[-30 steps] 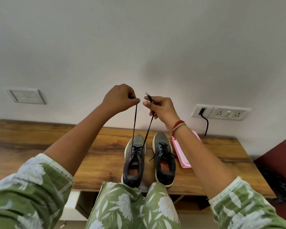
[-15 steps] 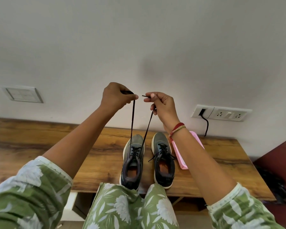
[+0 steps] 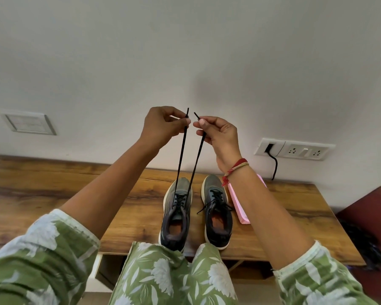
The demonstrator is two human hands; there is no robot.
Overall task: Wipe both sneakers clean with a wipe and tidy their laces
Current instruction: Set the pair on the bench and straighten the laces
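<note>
Two grey-green sneakers with dark heels stand side by side on the wooden table (image 3: 75,194), toes toward the wall. The left sneaker (image 3: 176,214) has its two black lace ends (image 3: 182,159) pulled straight up and taut. My left hand (image 3: 163,126) pinches one lace end and my right hand (image 3: 218,137) pinches the other, both held high above the shoe, tips poking out close together. The right sneaker (image 3: 217,214) has loose laces lying across its tongue. A pink wipe pack (image 3: 240,205) lies right of it, partly behind my right forearm.
A white socket plate (image 3: 295,149) on the wall holds a black plug and cable that drops behind the table. A switch plate (image 3: 29,124) sits on the wall at left. A dark red seat (image 3: 370,216) stands right of the table. My green floral knees press against the table's front edge.
Both hands have slid up to the very ends of the laces, whose tips now stick out above the fingers. The hands have come slightly closer together.
</note>
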